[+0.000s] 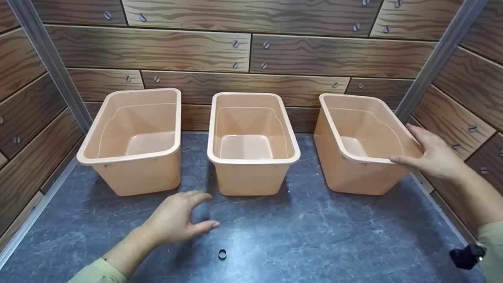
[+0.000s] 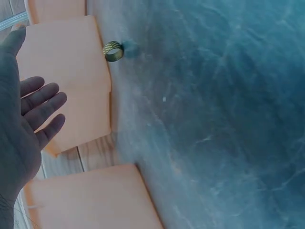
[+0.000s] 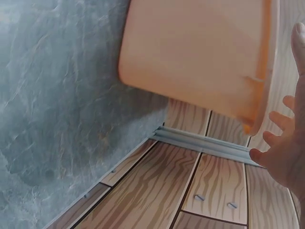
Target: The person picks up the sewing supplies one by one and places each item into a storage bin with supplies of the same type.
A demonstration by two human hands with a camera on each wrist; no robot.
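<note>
A small patterned ring [image 1: 222, 254] stands on the table near its front; in the left wrist view a ring [image 2: 113, 51] shows gold-green beside the bins. My left hand [image 1: 177, 218] hovers over the table in front of the middle bin [image 1: 253, 177], fingers loosely bent and thumb apart, holding nothing. A yellowish speck [image 1: 206, 232] shows under its thumb, too small to identify. At the right bin's [image 1: 361, 177] near right corner is my right hand [image 1: 436, 155], thumb and fingers spread about the rim. Whether it touches the rim, I cannot tell.
A third peach plastic bin [image 1: 141, 177] stands on the left, in line with the other two along the back wall. Wood-patterned panels [image 1: 196, 49] close off the back and sides. The tabletop [image 1: 314, 239] is dark blue-grey and marbled.
</note>
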